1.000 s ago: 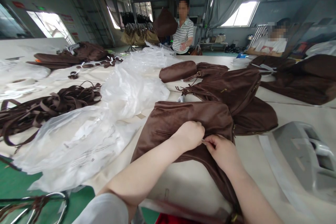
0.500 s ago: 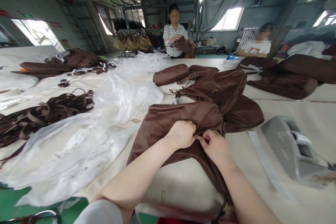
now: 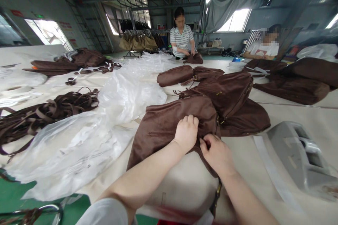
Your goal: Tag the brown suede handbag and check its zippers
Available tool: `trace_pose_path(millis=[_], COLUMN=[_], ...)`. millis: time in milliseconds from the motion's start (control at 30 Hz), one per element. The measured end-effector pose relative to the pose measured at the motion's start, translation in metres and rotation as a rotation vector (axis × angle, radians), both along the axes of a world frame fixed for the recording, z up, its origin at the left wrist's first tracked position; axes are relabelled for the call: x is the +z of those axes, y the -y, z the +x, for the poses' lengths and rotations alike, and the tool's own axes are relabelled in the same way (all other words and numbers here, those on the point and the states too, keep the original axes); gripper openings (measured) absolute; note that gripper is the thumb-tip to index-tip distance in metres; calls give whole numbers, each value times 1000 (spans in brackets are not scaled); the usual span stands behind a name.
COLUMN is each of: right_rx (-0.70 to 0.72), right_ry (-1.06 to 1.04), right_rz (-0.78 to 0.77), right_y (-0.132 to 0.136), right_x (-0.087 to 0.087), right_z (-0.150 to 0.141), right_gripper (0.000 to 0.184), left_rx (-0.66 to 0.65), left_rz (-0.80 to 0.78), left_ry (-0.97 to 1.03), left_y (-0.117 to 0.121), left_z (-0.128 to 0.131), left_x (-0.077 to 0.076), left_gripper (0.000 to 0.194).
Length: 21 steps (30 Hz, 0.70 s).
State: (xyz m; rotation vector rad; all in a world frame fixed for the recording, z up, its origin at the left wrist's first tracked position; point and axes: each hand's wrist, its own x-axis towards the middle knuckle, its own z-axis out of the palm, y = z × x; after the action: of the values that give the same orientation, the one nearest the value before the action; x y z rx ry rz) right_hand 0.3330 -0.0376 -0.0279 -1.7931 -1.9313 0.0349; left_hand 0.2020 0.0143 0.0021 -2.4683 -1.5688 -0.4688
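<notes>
A brown leather bag (image 3: 161, 121) lies on the table in front of me, with a zip slit across its panel. My left hand (image 3: 187, 132) is closed on the bag's material near its right side, fingers curled and the tips hidden. Close beside it, my right hand (image 3: 216, 152) pinches the bag's lower edge between thumb and fingers. From there a strap with a metal clip (image 3: 218, 193) hangs toward the table's front edge. Any small part between my fingertips is too hidden to make out.
More brown bags (image 3: 232, 88) lie just behind. Clear plastic sheeting (image 3: 79, 147) and a heap of brown straps (image 3: 63, 109) spread to the left. A grey tape dispenser (image 3: 293, 154) stands at the right. Across the table a person (image 3: 182, 38) handles a brown piece; another person (image 3: 264, 47) is at the right.
My left hand has turned over, knuckles up, and pressed onto the bag. My right hand still pinches the edge, slightly lower. The person opposite has lowered the brown piece to the table.
</notes>
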Motion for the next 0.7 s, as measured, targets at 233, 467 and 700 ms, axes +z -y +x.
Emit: trace_pose_path(millis=[233, 467, 700], right_rx=[69, 69, 180], right_ry=[143, 123, 9], right_rz=[-120, 6, 12], right_y=[3, 7, 5], right_x=[-3, 6, 7], right_z=[2, 11, 16], right_gripper=[17, 18, 17], left_rx=[-172, -144, -14], left_rz=[-333, -354, -244], left_ry=[140, 123, -9], left_y=[-24, -15, -4], left_z=[-38, -30, -6], left_x=[11, 10, 5], left_gripper=[23, 22, 19])
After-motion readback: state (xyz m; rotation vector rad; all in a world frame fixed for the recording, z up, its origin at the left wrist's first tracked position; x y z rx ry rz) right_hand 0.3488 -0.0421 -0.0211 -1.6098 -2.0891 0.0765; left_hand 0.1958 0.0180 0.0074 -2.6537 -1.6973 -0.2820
